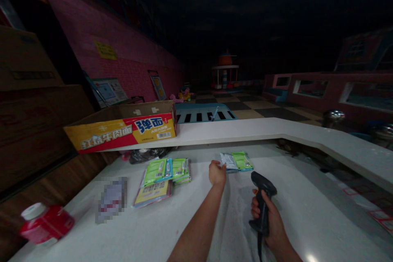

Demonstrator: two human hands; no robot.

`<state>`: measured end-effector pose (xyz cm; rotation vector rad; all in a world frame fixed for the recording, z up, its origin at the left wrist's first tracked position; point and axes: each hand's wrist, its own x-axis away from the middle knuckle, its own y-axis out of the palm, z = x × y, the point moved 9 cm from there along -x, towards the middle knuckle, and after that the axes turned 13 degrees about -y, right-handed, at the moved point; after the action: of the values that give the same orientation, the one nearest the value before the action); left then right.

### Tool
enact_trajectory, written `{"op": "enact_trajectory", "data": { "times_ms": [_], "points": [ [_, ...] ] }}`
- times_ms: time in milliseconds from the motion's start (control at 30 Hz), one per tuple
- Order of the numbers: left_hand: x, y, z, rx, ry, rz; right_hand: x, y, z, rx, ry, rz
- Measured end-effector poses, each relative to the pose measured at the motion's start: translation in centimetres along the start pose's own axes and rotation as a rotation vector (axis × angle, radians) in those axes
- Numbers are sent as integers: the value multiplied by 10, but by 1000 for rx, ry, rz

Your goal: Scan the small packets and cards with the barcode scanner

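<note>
My right hand point(272, 219) is wrapped round the grip of a black handheld barcode scanner point(262, 200), its cable hanging down below. The scanner's head points up and to the left, over the counter. My left hand point(217, 173) is closed, its curled fingers at the left edge of a silver-grey packet point(229, 161). Right beside that packet lies a green packet point(242, 160). Further left, several green packets point(156, 171) rest in a pile, partly on a yellow printed packet point(152, 194). The left fingertips are partly hidden.
On the raised white ledge point(233, 130) stands an open noodle carton point(132, 131). A red bottle with a white cap point(47, 223) and a blurred-out item point(111, 200) are on the counter at left. Brown boxes point(33, 110) are stacked at the far left. A metal post point(333, 118) stands right.
</note>
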<state>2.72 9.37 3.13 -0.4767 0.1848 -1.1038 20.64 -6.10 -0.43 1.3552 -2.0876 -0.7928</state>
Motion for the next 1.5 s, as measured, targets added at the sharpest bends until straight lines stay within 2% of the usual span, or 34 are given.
{"op": "enact_trajectory", "data": {
  "times_ms": [100,167,300,400,533,633,700,800,1067,1200,1333,1433,1500],
  "points": [
    [4,-20,7,25,115,21,0,-2,-1,69,-15,-30],
    [5,-43,14,42,213,48,0,-4,0,97,-17,-49],
    [4,-103,21,21,350,124,1,-9,1,108,-9,-54],
    [1,-156,20,-82,396,209,3,-12,1,102,-1,-53],
    [-3,-224,9,-329,327,393,6,-15,3,92,22,-47],
    [-4,-269,-7,-524,151,588,7,-17,5,70,31,-37],
    [-5,-287,-20,-620,18,629,8,-18,6,61,29,-31],
    [-12,-295,-37,-680,-109,557,8,-19,6,61,20,-26],
    [-29,-301,-58,-609,-253,444,5,-22,7,96,3,-36],
    [-44,-303,-65,-465,-231,342,5,-22,8,100,4,-40],
    [-53,-307,-60,-273,-121,351,4,-21,7,102,-5,-46],
    [-46,-287,-55,-11,-4,312,4,-19,7,95,-14,-42],
    [-35,-256,-56,209,56,201,5,-18,7,94,-20,-37]
  ]
}}
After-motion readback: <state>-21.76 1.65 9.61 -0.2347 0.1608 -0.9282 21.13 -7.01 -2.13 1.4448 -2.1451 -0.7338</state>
